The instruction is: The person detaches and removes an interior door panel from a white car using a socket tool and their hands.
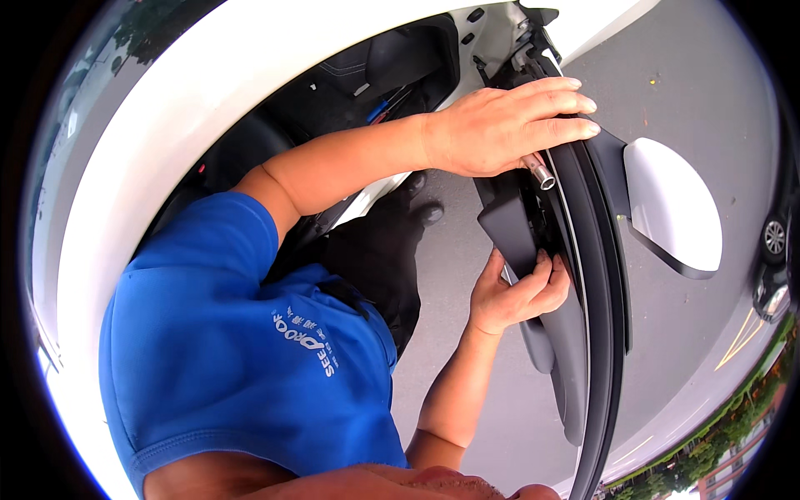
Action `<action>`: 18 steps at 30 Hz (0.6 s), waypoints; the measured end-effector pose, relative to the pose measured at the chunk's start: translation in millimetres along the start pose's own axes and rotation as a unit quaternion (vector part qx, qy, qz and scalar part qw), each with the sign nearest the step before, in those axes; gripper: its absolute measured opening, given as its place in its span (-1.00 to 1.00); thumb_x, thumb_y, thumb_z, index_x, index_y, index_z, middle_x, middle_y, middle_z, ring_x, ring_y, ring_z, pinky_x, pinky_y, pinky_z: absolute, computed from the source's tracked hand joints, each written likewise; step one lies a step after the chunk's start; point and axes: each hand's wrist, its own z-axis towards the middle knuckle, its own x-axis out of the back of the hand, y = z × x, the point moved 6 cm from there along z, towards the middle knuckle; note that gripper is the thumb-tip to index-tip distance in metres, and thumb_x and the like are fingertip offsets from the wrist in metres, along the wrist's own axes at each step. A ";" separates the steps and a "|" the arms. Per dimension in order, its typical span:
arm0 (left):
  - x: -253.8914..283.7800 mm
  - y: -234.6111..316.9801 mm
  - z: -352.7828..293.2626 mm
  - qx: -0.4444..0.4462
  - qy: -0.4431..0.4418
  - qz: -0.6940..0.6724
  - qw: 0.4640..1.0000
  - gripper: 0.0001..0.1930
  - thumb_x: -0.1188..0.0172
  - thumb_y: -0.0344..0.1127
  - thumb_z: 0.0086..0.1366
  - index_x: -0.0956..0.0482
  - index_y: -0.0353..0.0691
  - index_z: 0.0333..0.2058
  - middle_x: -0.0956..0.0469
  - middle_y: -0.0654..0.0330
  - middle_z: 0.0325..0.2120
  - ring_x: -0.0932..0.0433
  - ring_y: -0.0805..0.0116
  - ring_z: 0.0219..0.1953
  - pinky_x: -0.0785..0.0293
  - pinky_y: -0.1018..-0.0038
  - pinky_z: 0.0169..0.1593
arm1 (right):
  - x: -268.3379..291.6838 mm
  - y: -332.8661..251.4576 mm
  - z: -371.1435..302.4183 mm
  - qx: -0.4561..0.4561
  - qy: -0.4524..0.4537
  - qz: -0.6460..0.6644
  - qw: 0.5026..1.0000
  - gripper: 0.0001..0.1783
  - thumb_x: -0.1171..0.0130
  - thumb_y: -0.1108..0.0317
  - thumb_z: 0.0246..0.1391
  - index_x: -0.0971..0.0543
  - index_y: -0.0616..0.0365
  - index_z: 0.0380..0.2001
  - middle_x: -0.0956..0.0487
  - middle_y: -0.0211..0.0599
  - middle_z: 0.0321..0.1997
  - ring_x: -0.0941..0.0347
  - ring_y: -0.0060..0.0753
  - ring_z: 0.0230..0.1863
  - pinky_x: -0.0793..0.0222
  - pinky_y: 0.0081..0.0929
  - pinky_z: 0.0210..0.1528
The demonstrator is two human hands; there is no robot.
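Note:
My left hand [508, 125] lies across the top edge of the open car door [583, 250], its fingers stretched over the dark window seal. A shiny metal socket tool [542, 174] pokes out from under its palm by the thumb, apparently held there; the tool's other end is hidden. Lower down, my right hand [521, 296] is closed at a dark grey trim piece [509, 232] on the door's inner side. Its thumb presses the near face, and its fingertips reach into the dark gap [542, 215] behind. What the fingertips touch inside is partly hidden.
A white side mirror [673, 208] juts from the door's outer side. Left of the door is the white car body [125, 158] with its dark cabin, where blue- and red-handled tools [379, 110] lie. Grey pavement [467, 250] shows below; a dark car [773, 258] stands at far right.

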 end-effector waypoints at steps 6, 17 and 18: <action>-5.2 -28.4 -99.7 0.286 0.084 -0.180 0.937 -0.48 -0.11 -0.24 0.41 -0.30 -0.31 0.28 -0.38 -0.01 0.19 -0.50 0.25 0.11 -0.59 0.52 -0.25 | -40.3 16.0 -25.3 0.009 -0.004 0.005 1.000 -0.40 -0.37 0.08 0.07 -0.49 0.30 0.02 -0.42 0.01 0.15 -0.34 0.08 0.17 -0.24 -0.03 0.16; -146.2 -45.4 -139.9 0.589 -0.160 -0.563 0.558 -0.25 0.20 0.35 0.44 -0.50 -0.35 0.02 -0.62 0.04 -0.18 -0.69 0.25 -0.42 -0.12 0.65 -0.66 | -67.0 43.1 -29.0 -0.026 -0.008 0.024 0.999 -0.36 -0.45 0.34 -0.17 -0.45 0.24 0.02 -0.40 0.05 0.16 -0.30 0.17 0.21 -0.17 0.02 0.21; -147.5 -40.4 -113.3 0.574 -0.163 -0.578 0.557 -0.24 0.24 0.37 0.43 -0.52 -0.32 -0.02 -0.64 0.07 -0.24 -0.69 0.27 -0.44 -0.10 0.65 -0.67 | -59.0 48.0 -12.5 -0.024 0.005 0.012 1.000 -0.34 -0.47 0.34 -0.20 -0.45 0.23 0.02 -0.39 0.04 0.16 -0.30 0.17 0.20 -0.17 0.02 0.21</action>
